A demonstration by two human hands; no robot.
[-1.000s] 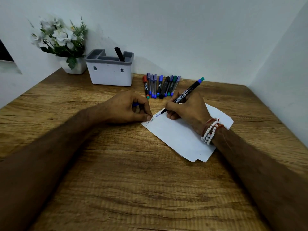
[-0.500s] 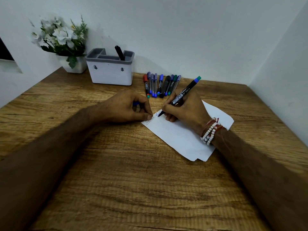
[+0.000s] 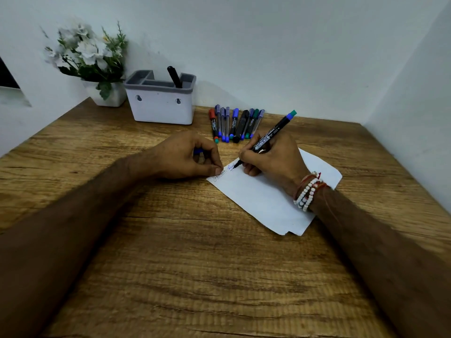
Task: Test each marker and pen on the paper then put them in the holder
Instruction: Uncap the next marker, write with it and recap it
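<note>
My right hand (image 3: 273, 157) grips a black marker (image 3: 271, 136) with a blue and green end; its tip touches the white paper (image 3: 263, 198) near the upper left corner, beside blue and dark scribbles. My left hand (image 3: 185, 154) rests fisted on the desk, curled around a small blue cap (image 3: 198, 151), its thumb pinning the paper's corner. Several pens and markers (image 3: 234, 124) lie side by side behind the hands. The white holder (image 3: 161, 106) with a grey rim stands at the back with one black marker (image 3: 174, 76) in it.
A white pot of white flowers (image 3: 90, 62) stands left of the holder in the back corner. White walls close the wooden desk (image 3: 195, 264) at the back and on the right.
My right hand has slid slightly left along the paper while the marker tip adds to the blue writing. The left hand has stayed put.
</note>
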